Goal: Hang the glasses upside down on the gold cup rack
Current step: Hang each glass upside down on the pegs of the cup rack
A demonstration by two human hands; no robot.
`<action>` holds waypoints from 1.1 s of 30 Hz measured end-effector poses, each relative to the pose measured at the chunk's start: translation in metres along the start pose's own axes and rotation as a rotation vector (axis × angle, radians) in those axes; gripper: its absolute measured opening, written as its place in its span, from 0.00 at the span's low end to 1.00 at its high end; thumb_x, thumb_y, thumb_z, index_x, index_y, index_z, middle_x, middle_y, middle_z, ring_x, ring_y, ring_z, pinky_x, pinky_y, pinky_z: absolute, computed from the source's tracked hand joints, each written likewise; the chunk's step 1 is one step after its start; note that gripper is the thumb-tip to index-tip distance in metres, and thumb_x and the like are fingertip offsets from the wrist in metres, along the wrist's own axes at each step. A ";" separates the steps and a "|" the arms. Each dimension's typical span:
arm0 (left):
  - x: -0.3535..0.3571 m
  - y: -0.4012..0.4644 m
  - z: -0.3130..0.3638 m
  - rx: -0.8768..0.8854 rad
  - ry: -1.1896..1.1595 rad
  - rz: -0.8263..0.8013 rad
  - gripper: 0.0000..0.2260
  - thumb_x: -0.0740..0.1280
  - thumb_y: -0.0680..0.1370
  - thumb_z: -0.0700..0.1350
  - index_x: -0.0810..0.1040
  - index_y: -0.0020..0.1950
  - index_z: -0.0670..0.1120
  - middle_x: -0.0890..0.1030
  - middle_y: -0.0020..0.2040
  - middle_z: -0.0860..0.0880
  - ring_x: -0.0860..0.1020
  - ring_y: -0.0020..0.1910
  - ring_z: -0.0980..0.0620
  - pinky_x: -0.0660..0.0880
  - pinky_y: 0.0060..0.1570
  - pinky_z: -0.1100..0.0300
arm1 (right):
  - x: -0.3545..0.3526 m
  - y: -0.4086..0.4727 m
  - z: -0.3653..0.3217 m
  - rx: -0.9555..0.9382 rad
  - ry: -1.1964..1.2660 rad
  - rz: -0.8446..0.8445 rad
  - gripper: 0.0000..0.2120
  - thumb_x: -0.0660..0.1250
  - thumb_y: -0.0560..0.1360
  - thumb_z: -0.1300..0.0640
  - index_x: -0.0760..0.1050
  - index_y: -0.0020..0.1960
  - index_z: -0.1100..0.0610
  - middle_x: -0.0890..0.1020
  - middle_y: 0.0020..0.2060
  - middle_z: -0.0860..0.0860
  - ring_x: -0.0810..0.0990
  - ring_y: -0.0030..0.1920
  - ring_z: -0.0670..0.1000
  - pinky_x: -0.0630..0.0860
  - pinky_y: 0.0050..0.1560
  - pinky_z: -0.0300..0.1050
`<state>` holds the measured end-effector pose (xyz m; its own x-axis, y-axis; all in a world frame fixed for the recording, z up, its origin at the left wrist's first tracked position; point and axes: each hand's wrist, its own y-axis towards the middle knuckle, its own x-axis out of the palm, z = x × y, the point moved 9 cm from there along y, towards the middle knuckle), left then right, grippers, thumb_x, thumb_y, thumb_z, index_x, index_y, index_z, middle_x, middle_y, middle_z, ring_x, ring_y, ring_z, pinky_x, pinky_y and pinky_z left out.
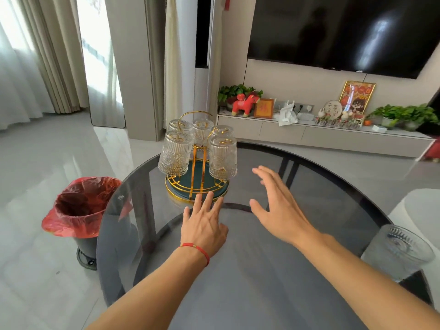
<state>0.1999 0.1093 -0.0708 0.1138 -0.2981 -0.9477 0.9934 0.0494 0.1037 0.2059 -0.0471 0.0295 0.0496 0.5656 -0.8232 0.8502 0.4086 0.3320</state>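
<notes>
Upright at my right forearm stood the last glass (398,252), nearer my right hand (277,207); both hands spread empty, left hand (204,226) by the gold cup rack (197,172).

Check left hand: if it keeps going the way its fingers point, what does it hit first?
Probably the rack: the left hand points its fingers at the gold base ring, just ahead. The glasses hang higher, so likely not first. Depth is unclear.

Cup rack (197,184) standing on the table's (250,294) far side, five glasses (223,157) hanging on it, one glass (400,252) sitting at the table's right edge, bin (82,215) standing left of the table.
</notes>
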 end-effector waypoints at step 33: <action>0.036 -0.022 0.341 0.339 -0.443 -0.089 0.39 0.78 0.66 0.58 0.69 0.73 0.51 0.78 0.65 0.47 0.78 0.63 0.44 0.77 0.62 0.49 | -0.169 -0.196 0.229 0.824 0.339 0.717 0.18 0.56 0.79 0.51 0.83 0.50 0.56 0.88 0.48 0.54 0.82 0.48 0.56 0.71 0.42 0.46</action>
<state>0.1873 -0.2272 -0.0045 -0.0480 -0.6623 -0.7477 0.9406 -0.2819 0.1894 0.1509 -0.3864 -0.0022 0.6245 0.6942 -0.3578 0.7745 -0.6095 0.1694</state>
